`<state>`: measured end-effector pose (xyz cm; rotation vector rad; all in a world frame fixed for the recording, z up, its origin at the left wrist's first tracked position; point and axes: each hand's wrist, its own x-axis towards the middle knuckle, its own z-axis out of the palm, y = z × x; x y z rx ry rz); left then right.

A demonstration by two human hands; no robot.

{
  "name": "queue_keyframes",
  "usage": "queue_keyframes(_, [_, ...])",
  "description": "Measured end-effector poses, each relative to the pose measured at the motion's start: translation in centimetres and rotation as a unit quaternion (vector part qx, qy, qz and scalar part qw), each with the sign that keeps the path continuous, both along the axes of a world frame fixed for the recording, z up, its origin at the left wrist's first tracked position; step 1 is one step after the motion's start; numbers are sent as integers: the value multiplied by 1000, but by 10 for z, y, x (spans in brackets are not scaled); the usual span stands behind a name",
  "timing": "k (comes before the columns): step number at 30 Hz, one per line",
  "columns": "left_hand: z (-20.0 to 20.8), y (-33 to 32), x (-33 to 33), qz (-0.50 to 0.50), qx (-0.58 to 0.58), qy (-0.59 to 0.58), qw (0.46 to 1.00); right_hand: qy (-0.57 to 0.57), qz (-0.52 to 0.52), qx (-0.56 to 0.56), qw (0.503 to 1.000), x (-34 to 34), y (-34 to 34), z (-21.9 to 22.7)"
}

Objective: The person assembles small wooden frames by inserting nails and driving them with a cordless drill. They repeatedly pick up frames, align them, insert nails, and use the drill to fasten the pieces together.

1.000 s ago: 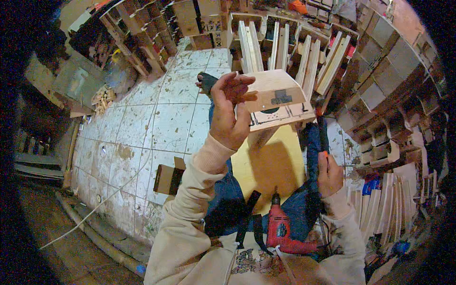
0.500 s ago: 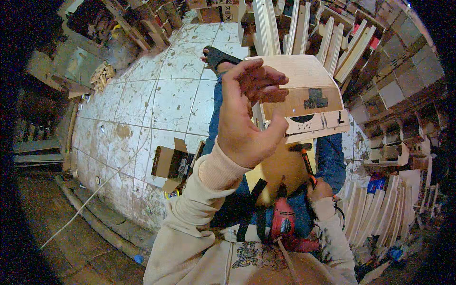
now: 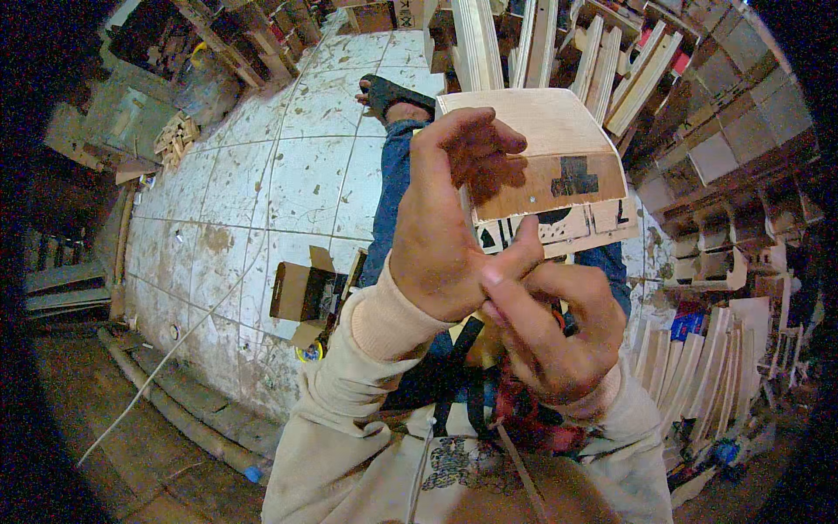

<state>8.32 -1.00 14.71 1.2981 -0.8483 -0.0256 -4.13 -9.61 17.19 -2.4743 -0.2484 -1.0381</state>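
Note:
My left hand (image 3: 445, 231) is raised in front of a pale plywood box (image 3: 532, 122) with a curved top and a dark cross-shaped mark. Its fingers are bent but apart, and nothing shows in them. My right hand (image 3: 563, 327) reaches across, thumb and fingertips pinched together against the base of my left thumb. Whether something tiny is between those fingertips I cannot make out. On my lap, mostly behind my right forearm, lies a red power drill (image 3: 513, 397). Only a sliver of an orange-and-black tool handle (image 3: 569, 323) shows between the right fingers.
An opened cardboard box (image 3: 301, 293) sits on the dirty tiled floor (image 3: 218, 183) to my left. Stacked wooden strips (image 3: 476, 44) stand beyond the plywood box. Curved wooden pieces (image 3: 698, 375) lean in a row at the right. A pale cord (image 3: 166, 367) crosses the floor.
My right hand has let go of the hammer on my lap and come up to pinch at the base of my left thumb. My left hand has shifted slightly left.

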Motion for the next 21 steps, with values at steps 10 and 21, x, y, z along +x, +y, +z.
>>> queue_keyframes(10, [2, 0, -2, -2, 13, 7, 1000, -40, 40, -132, 990, 0, -12, -9])
queue_keyframes(21, [3, 1, -1, 7, 27, -13, 1000, -46, 59, -137, 988, -1, -16, -13])
